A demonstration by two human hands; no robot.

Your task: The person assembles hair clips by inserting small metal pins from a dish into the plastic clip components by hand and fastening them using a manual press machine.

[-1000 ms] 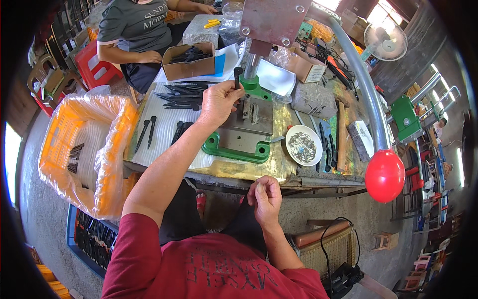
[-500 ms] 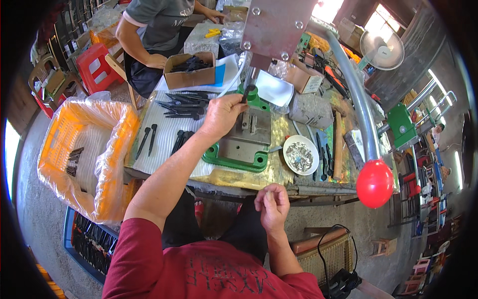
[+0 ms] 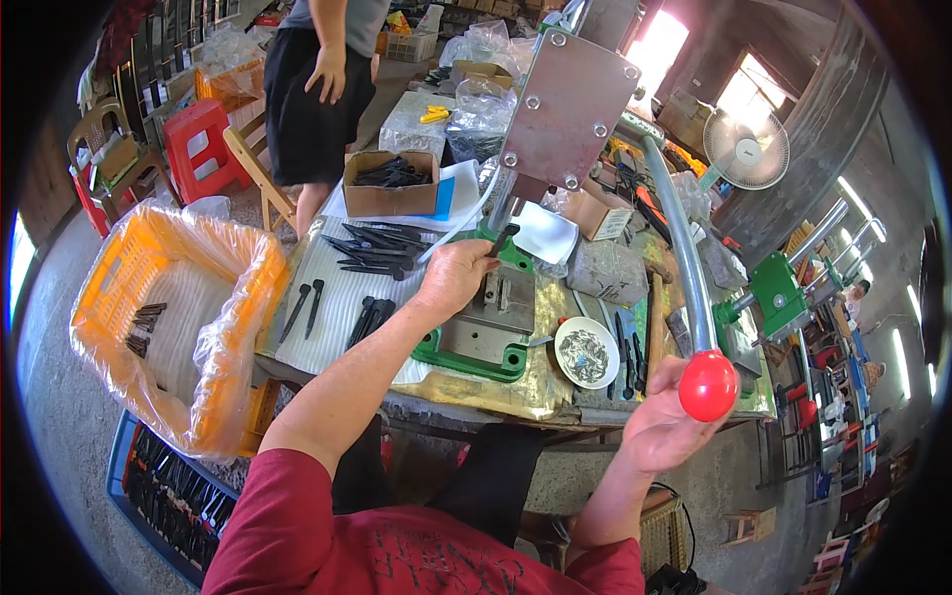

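My left hand [image 3: 456, 281] pinches a black spike-shaped piece [image 3: 505, 237] upright under the ram of a green hand press [image 3: 474, 363]. Most of that piece is hidden by my fingers. At the right, my right hand [image 3: 659, 426] is cupped round the red ball knob [image 3: 709, 386] on the press's long steel lever [image 3: 680, 243]; some fingers are hidden behind the knob. A white bowl [image 3: 561, 372] of small metal parts stands to the right of the press base. Left of it, several black spikes [image 3: 373, 246] lie on a white foam sheet [image 3: 332, 260].
An open cardboard box [image 3: 390, 208] of black parts stands behind the foam. A plastic-lined orange crate [image 3: 91, 327] is at the left, above a blue crate [image 3: 117, 476] of black pieces. A wooden-handled hammer [image 3: 655, 322] lies right of the bowl. Another person [image 3: 319, 109] stands at the back left.
My right hand has moved up and right from my lap onto the red knob. My left hand still holds the black spike at the press. The other person, seated before, now stands.
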